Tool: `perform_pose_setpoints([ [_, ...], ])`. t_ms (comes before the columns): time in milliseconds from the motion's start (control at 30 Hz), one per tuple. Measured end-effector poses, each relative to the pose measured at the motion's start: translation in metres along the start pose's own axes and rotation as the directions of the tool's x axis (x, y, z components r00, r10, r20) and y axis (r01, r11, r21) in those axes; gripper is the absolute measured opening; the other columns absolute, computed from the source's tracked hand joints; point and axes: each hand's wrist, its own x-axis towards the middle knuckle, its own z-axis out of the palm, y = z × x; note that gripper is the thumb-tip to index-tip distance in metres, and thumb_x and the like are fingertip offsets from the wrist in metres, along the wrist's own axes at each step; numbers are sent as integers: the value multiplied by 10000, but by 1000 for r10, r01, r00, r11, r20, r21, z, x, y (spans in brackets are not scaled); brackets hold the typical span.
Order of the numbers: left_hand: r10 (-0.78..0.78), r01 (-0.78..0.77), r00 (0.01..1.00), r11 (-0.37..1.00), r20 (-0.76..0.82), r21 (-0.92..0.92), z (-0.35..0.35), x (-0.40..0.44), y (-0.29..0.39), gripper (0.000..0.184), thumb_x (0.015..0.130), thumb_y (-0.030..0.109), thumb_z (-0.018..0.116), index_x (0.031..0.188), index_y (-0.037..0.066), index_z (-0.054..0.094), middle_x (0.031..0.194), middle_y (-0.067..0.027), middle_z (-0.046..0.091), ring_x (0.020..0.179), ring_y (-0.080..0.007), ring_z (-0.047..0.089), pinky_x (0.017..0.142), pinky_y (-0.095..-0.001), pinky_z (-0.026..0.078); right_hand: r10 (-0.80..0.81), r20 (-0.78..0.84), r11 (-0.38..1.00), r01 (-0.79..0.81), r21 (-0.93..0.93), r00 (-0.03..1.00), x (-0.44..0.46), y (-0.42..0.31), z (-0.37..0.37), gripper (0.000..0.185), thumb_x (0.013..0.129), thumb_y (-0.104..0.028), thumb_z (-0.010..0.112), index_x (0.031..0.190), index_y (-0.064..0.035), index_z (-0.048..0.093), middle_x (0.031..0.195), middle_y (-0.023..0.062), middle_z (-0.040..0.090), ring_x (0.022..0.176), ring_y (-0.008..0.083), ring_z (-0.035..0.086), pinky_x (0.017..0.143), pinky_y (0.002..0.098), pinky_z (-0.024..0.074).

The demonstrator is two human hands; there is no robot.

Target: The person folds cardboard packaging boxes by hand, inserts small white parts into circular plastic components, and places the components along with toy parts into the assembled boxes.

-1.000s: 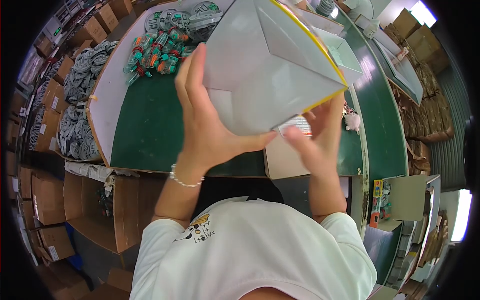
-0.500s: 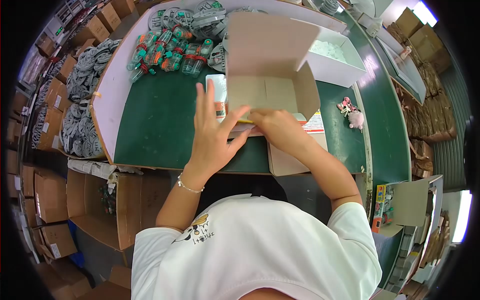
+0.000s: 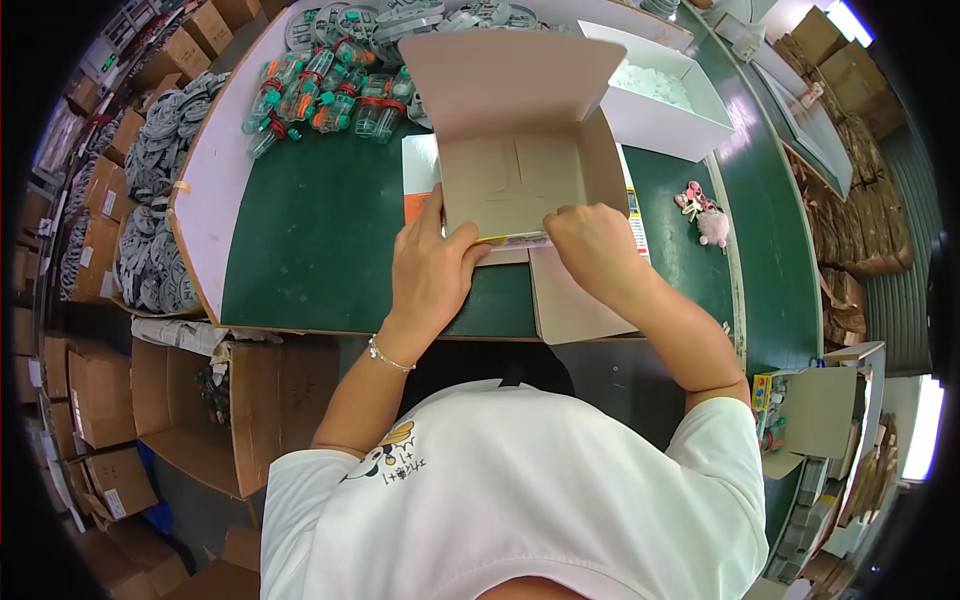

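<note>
An unfolded cardboard box (image 3: 515, 170) stands upright on the green table, brown inside, its large lid raised at the back. My left hand (image 3: 430, 262) grips the box's near left corner, fingers along the outer side and thumb at the front edge. My right hand (image 3: 597, 247) is curled over the near right part of the front wall, fingertips hidden inside. Between both hands runs the front edge with a yellow strip. Flat printed cardboard (image 3: 419, 168) shows left of the box, and a brown cardboard piece (image 3: 575, 300) lies under my right hand.
Clear bottles with green and orange parts (image 3: 325, 95) lie at the back left, beside grey round pieces (image 3: 410, 20). A white box (image 3: 665, 110) with white contents stands back right, near a pink plush keychain (image 3: 712, 226). An open carton (image 3: 190, 410) is below left.
The box, lifted and tilted a second ago, now stands on the table with its lid up. Since half a second ago, my left hand has closed on the corner and my right hand has moved right.
</note>
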Motion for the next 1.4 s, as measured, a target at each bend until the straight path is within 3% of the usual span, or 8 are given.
perform_pose_setpoints([
  [133, 10, -10, 1000, 1000, -20, 7, 4, -2, -3, 204, 773, 160, 776, 892, 44, 658, 1390, -288, 493, 1070, -381, 607, 890, -436, 456, -69, -38, 997, 67, -33, 997, 5, 3, 5, 100, 763, -36, 678, 844, -62, 625, 819, 73, 616, 872, 281, 644, 753, 397, 536],
  [233, -1, 1, 1000, 1000, -28, 15, 1, 0, -3, 210, 769, 166, 780, 892, 44, 660, 1382, -286, 498, 1067, -384, 607, 896, -436, 455, -195, -547, 900, 370, 229, 814, 8, -10, 30, 80, 779, -68, 687, 824, -71, 621, 732, 50, 582, 796, 291, 625, 724, 423, 520],
  [500, 16, -19, 999, 997, 48, 81, -15, 0, 2, 289, 809, 237, 764, 1012, 64, 651, 1390, -302, 483, 1235, -446, 517, 989, -463, 423, -148, -473, 935, 279, 218, 868, 10, -13, 43, 77, 840, -116, 683, 891, -98, 628, 898, 63, 585, 881, 297, 608, 798, 442, 479],
  [667, 156, -154, 962, 988, -224, 26, -74, 29, 11, 311, 885, 201, 704, 1145, 53, 620, 1308, -193, 575, 1198, -384, 545, 1005, -439, 433, -116, -544, 866, 353, 354, 831, 2, -10, 22, 169, 846, -144, 711, 989, -69, 662, 1031, 95, 597, 969, 308, 597, 869, 441, 470],
  [867, 70, -64, 948, 998, -309, 28, -75, 134, -91, 272, 910, 179, 658, 1138, 32, 635, 1121, -151, 679, 1099, -319, 611, 947, -404, 471, 181, -882, 891, 307, 334, 434, 6, 45, -59, 260, 849, -95, 708, 1105, -52, 691, 1133, 144, 654, 1048, 319, 632, 892, 382, 496],
  [1100, -41, 85, 965, 983, -259, 161, -17, 227, -158, 210, 904, 180, 657, 1077, 63, 645, 990, -143, 702, 984, -353, 638, 853, -449, 500, 375, -525, 899, -161, 408, 764, 116, 227, -32, 297, 842, -283, 725, 1067, -91, 736, 1122, 150, 698, 1040, 321, 662, 894, 415, 507],
  [1167, -62, 112, 962, 978, -265, 176, -10, 237, -163, 196, 903, 182, 658, 1062, 68, 644, 975, -147, 703, 971, -360, 640, 841, -455, 502, 439, -111, 818, -345, 461, 892, 135, 250, -28, 351, 808, -314, 743, 1079, -92, 742, 1144, 156, 704, 1057, 310, 656, 919, 401, 501],
  [1400, -198, 182, 967, 977, -161, -111, -18, 239, -174, 143, 874, 188, 680, 936, 75, 617, 926, -171, 691, 959, -390, 627, 797, -486, 498, 260, 78, 896, -271, 353, 962, 163, 261, -33, 425, 686, -320, 810, 1042, -93, 762, 1006, 153, 726, 898, 272, 684, 791, 389, 535],
])
